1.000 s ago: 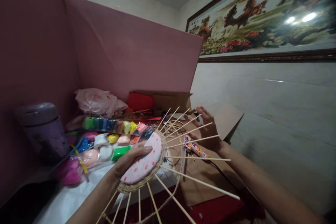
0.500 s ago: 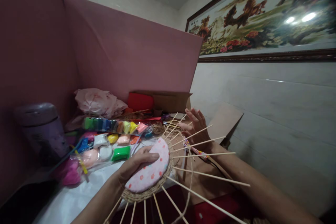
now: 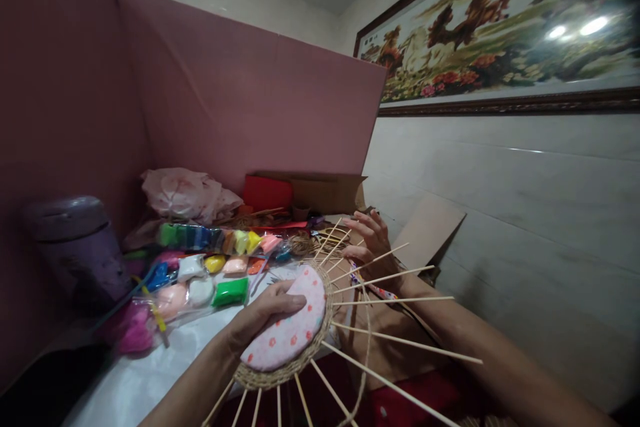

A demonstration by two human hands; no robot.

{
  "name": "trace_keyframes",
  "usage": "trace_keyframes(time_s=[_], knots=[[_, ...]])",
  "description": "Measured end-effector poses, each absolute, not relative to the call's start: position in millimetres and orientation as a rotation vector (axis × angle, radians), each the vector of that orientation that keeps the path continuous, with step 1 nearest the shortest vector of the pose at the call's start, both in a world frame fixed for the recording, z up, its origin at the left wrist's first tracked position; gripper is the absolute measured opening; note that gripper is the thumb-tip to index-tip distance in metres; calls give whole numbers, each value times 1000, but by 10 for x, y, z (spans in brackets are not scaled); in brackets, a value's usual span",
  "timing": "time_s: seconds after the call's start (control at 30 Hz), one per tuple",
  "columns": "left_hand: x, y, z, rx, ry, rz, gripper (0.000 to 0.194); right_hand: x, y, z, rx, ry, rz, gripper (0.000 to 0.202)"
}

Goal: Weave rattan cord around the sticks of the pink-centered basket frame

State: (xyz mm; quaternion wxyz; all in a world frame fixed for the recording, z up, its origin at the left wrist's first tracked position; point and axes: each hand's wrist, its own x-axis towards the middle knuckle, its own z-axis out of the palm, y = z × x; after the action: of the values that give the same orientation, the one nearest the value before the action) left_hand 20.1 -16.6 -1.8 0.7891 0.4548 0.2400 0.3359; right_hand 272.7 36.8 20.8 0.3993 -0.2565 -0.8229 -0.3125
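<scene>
Within left hand's clamped grip (image 3: 270, 310), floral disc (image 3: 299, 330), long axis up and rightward; right grip (image 3: 371, 243) apart.

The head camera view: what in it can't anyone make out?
In the head view:
Left hand: most fingers hidden beneath the flowered pad.
Lower sticks: far ends cut off by the bottom edge.
Flowered handle: partly hidden behind the right hand.
Framed picture: cut off by the right edge.
</scene>
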Motion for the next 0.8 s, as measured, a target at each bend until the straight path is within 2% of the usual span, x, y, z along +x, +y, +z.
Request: trace_keyframes(time_s=[0.63, 0.8], knots=[[196, -163, -39, 982, 525, 721, 29, 2714, 376, 177, -678, -2077, -792, 17], [196, -181, -9, 957, 550, 728, 29, 2692, 361, 213, -724, -2056, -815, 40]])
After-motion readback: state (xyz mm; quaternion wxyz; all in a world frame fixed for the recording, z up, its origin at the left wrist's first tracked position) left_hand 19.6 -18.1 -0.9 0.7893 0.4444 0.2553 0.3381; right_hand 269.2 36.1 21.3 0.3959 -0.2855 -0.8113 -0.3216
